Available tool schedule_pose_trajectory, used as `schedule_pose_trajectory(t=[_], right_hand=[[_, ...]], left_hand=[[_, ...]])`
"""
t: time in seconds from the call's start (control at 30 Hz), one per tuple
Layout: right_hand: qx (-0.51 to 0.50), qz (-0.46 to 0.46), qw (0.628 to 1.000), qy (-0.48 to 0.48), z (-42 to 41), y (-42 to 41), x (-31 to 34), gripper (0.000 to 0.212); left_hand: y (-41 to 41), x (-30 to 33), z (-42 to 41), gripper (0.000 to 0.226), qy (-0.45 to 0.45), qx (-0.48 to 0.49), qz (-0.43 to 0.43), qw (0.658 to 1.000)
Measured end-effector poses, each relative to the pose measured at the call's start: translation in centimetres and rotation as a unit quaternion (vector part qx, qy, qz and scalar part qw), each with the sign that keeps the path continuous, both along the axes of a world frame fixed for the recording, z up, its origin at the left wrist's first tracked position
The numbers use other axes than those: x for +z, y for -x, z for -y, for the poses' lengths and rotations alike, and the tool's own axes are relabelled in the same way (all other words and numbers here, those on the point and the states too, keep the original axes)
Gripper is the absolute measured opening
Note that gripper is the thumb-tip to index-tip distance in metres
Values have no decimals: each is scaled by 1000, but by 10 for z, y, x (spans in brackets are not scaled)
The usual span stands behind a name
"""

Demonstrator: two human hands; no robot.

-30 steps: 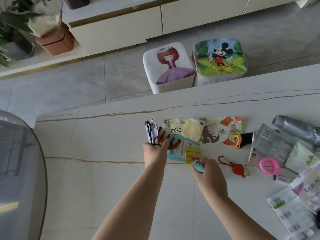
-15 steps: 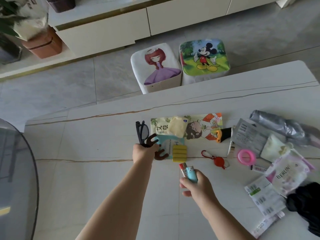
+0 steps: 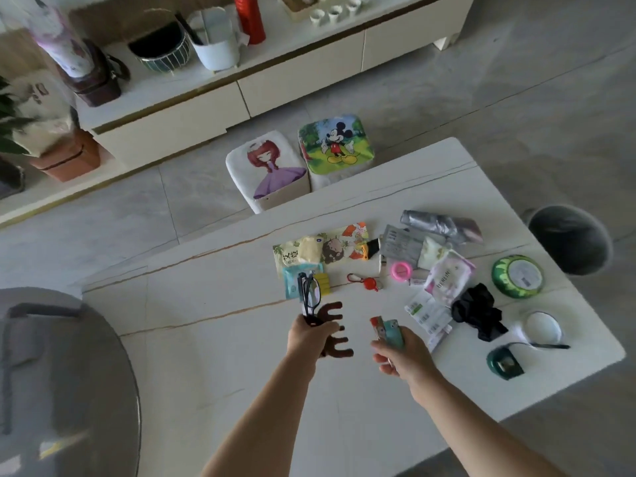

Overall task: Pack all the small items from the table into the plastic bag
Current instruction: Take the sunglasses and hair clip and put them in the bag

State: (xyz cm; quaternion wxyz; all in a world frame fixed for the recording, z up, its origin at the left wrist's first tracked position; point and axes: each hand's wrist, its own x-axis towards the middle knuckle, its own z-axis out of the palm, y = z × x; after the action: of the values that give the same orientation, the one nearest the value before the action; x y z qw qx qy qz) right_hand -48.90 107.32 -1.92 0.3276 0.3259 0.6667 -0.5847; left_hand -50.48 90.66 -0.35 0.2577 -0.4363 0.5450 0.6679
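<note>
My left hand [image 3: 309, 337] grips black glasses [image 3: 310, 295] and a brown claw hair clip [image 3: 335, 330], lifted above the white table [image 3: 213, 342]. My right hand [image 3: 401, 352] holds two lighters [image 3: 387, 331], one red and one teal. Further back lie several small items: a yellow block [image 3: 322, 284], a teal packet [image 3: 292, 283], printed pouches [image 3: 344, 247], a red keyring [image 3: 369, 283], a pink ring [image 3: 401, 271] and a BERLIN packet [image 3: 447, 281]. I cannot pick out a plastic bag for certain.
At the right sit a black scrunchie [image 3: 478, 313], a green round tin [image 3: 518, 276], white tape [image 3: 542, 327], a dark green tape measure [image 3: 505, 363] and a folded grey umbrella [image 3: 440, 227]. Two cartoon stools [image 3: 299, 163] stand behind the table. A grey round surface [image 3: 58, 380] is at left.
Both hands have pulled back toward me, away from the items. The left lifted the glasses and hair clip off the table; the right carries the lighters. The view has widened rightward.
</note>
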Motion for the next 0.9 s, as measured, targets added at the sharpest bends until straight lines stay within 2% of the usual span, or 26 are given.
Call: schedule_pose_trajectory(t=[0.23, 0.37, 0.43, 0.7, 0.8, 0.9], right_hand=[[-87, -39, 995, -2, -30, -53, 85, 19], [-139, -66, 988, -18, -42, -89, 127, 4], [-175, -74, 982, -21, -50, -112, 146, 5], [-358, -85, 930, 12, -108, -233, 213, 26], [-415, -93, 905, 5, -137, -280, 228, 28], [-481, -103, 870, 7, -166, -321, 236, 19]], left_hand=[[-34, 76, -38, 29, -87, -164, -40, 982], [-54, 122, -53, 30, -81, -272, -59, 957], [-66, 145, -63, 28, -72, -322, -71, 941], [-126, 206, -137, 26, -103, -483, -101, 864], [-154, 220, -177, 18, -101, -527, -101, 838], [-183, 227, -222, 17, -97, -565, -95, 814]])
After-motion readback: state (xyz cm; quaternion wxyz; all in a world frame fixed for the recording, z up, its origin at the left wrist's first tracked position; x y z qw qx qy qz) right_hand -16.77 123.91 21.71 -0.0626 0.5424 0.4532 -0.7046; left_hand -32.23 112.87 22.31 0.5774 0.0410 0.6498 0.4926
